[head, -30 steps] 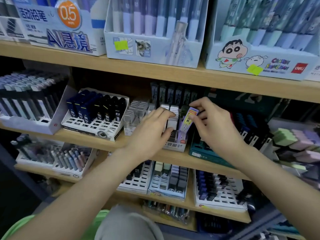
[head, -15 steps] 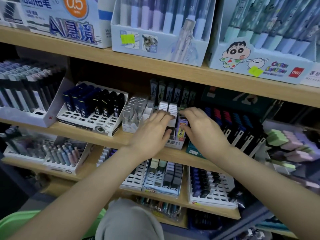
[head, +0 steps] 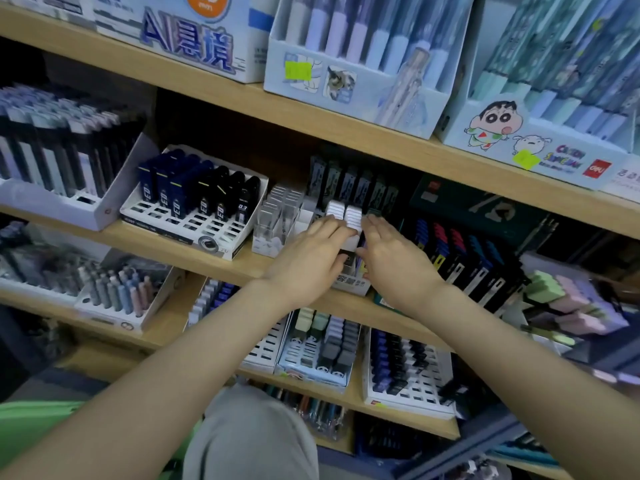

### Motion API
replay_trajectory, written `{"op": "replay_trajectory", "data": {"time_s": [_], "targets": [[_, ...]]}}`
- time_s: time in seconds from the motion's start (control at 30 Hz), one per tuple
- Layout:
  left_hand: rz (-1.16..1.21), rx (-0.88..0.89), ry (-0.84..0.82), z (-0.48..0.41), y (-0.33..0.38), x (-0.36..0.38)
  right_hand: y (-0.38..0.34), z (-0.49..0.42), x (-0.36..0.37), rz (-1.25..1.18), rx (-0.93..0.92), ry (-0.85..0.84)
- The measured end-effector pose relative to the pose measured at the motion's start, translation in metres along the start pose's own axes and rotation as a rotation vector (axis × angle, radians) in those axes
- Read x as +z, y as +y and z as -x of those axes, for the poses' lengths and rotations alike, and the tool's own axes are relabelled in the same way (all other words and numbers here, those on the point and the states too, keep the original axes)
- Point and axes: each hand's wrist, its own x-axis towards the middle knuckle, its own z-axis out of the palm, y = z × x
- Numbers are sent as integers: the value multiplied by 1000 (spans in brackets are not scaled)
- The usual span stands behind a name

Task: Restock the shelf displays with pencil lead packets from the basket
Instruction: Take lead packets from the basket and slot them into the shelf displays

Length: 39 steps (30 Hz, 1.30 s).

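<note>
A small white display box on the middle shelf holds rows of white pencil lead packets. My left hand rests on the white packets, its fingers laid over their tops and its thumb against the front one. My right hand lies flat beside it, straight fingers pressing on a purple packet, which stands in the box's right-hand row and is mostly hidden. The green basket shows only as an edge at the bottom left.
A white tray of dark blue and black lead cases and clear cases stand left of the box, a teal box of carded leads right. Wooden shelf boards run above and below. My grey-clad knee is at the bottom.
My right hand held the purple packet up beside the box, then lowered it into the right row and flattened over it. My left hand stayed on the white packets.
</note>
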Motion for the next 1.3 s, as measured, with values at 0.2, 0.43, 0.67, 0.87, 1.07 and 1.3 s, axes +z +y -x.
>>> {"op": "replay_trajectory", "data": {"time_s": [0.2, 0.43, 0.67, 0.87, 1.07, 1.3], "targets": [[-81, -12, -15, 8, 3, -17, -2, 8, 9, -22, 22, 192], [-383, -54, 41, 87, -18, -47, -47, 22, 12, -54, -123, 540], [-494, -278, -153, 244, -69, -30, -156, 16, 77, -264, -407, 384], [-480, -606, -450, 386, -115, -9, -278, 24, 169, -492, -608, 41], [-310, -944, -614, 461, -156, 28, -370, 39, 258, -661, -659, -502], [-35, -1183, -753, 481, -209, 85, -412, 34, 345, -587, -498, -823]]}}
